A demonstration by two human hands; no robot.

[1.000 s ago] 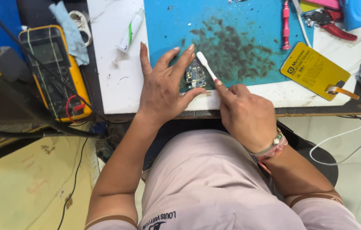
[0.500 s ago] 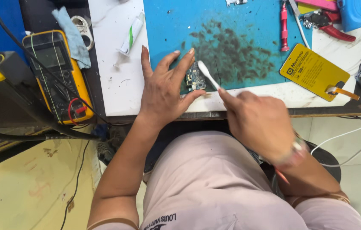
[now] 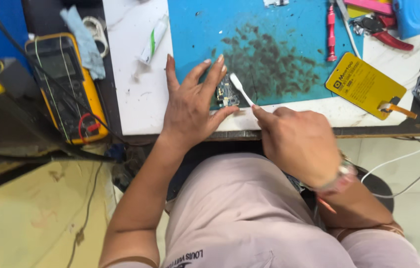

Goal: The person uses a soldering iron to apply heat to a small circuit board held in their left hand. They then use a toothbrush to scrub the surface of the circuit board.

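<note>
My left hand [image 3: 190, 106] lies flat on the bench edge, fingers spread, pinning a small circuit board [image 3: 227, 93] against the stained blue work mat [image 3: 269, 44]. My right hand [image 3: 297, 144] grips a white toothbrush [image 3: 240, 88] by its handle, with the brush head resting at the board's right edge. The lower part of the handle is hidden inside my fist. A watch sits on my right wrist.
A yellow multimeter [image 3: 66, 84] with leads and a grey cloth lies at the left. A small white-green tube [image 3: 153, 39] rests on the white bench. A red screwdriver [image 3: 331, 32], red pliers [image 3: 386, 30] and a yellow card [image 3: 363, 84] sit at the right, with cables at the far right edge.
My right hand has drawn back towards me and to the right, while the brush head stays at the board. The left hand has stayed where it was.
</note>
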